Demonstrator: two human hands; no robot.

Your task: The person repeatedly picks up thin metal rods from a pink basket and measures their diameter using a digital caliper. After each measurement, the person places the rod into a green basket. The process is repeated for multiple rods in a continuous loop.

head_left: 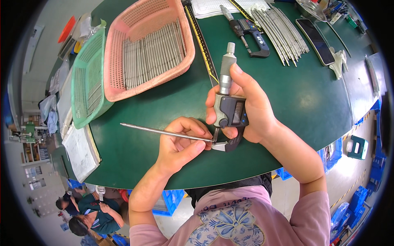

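Observation:
In my right hand [254,102] is a digital micrometer [225,104], its thimble pointing away from me and its curved frame toward me. The fingers wrap round its body, with the thumb along the thimble. A thin metal rod [160,131] is pinched between the thumb and fingers of my left hand [180,145]. Its right end sits at the gap between the micrometer's measuring faces; whether both faces touch it I cannot tell. The rod's other end points left over the green table [164,172].
A pink basket [113,88] of metal rods stands at the back left, beside a green basket [78,110]. Farther back lie a second micrometer [258,45], a bundle of rods [283,37] and a phone [315,41]. Papers [82,156] rest at the left edge. Other people [98,217] are at lower left.

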